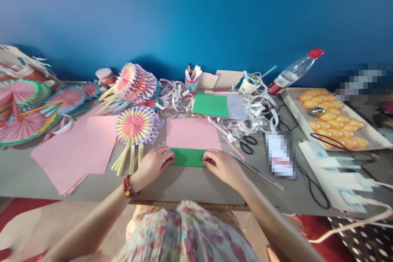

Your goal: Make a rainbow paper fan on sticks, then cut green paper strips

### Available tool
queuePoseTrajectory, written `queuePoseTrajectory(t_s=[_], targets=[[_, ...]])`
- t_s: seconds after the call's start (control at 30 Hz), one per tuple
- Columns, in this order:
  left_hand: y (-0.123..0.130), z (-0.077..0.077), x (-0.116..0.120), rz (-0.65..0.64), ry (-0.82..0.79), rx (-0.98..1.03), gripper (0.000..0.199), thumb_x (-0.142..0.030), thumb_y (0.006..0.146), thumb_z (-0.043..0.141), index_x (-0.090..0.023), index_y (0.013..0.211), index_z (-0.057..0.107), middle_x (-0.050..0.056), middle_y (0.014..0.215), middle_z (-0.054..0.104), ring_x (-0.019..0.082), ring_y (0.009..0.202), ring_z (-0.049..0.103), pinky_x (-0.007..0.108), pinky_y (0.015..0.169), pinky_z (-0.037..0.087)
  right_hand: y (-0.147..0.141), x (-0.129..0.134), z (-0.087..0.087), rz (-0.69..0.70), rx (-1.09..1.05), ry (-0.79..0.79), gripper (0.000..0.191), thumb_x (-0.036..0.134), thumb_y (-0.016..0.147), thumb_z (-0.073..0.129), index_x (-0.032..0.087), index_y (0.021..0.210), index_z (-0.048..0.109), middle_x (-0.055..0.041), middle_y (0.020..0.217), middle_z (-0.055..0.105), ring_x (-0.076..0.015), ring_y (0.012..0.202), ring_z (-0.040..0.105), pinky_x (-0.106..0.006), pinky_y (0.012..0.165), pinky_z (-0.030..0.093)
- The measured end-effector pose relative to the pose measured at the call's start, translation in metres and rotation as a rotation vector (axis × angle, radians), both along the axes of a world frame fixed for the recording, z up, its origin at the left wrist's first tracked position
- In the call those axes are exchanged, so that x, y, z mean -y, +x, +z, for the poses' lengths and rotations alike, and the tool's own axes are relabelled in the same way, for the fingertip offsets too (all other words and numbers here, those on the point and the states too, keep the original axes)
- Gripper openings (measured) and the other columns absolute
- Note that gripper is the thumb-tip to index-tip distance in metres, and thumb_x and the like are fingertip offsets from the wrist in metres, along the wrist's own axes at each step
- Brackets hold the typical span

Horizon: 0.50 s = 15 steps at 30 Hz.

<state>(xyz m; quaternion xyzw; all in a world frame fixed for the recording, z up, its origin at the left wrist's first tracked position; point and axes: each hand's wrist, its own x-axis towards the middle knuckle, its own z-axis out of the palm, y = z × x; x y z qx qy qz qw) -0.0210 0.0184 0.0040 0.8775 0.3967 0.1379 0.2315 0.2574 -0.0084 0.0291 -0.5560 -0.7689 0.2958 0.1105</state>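
Observation:
A green paper strip (188, 157) lies crosswise in front of me, along the near edge of a pink paper sheet (193, 133). Whether strip and sheet are joined I cannot tell. My left hand (156, 163) is closed on the strip's left end, fingers bent and pressed together. At the other end my right hand (226, 168) pinches the strip between thumb and fingers. Just left of the pink sheet rests a folded paper fan (134, 125) with pale sticks. More green paper (211, 105) lies on a clear sleeve behind the pink sheet.
Pink sheets (75, 151) and several paper fans (139, 84) spread to the left. White paper curls (256, 110), scissors (247, 145) and a ruler (264, 174) lie right. Farther right are a tilted bottle (294, 71), a tray (293, 108) of yellow pieces and a power strip (322, 176).

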Motion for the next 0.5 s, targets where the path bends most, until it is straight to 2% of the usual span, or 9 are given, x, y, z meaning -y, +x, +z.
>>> queuePoseTrajectory(t_s=[0.27, 0.5], targets=[[-0.0011, -0.0035, -0.0004, -0.005, 0.000, 0.001, 0.018, -0.026, 0.100, 0.047, -0.019, 0.088, 0.059, 0.003, 0.089, 0.063, 0.019, 0.085, 0.060, 0.030, 0.076, 0.042, 0.0088, -0.0041, -0.0074, 0.004, -0.052, -0.042, 0.010, 0.013, 0.083, 0.063, 0.021, 0.077, 0.062, 0.0011, 0.079, 0.067, -0.0136, 0.072, 0.060, -0.022, 0.062, 0.036], [0.0005, 0.0007, 0.0002, 0.006, -0.003, -0.003, 0.019, -0.026, 0.100, 0.047, -0.019, 0.087, 0.059, 0.003, 0.087, 0.063, 0.019, 0.082, 0.060, 0.030, 0.073, 0.042, 0.0100, -0.0055, -0.0081, 0.016, -0.066, -0.058, 0.010, 0.012, 0.081, 0.065, 0.020, 0.075, 0.062, 0.0010, 0.080, 0.066, -0.0133, 0.072, 0.058, -0.022, 0.061, 0.034]])
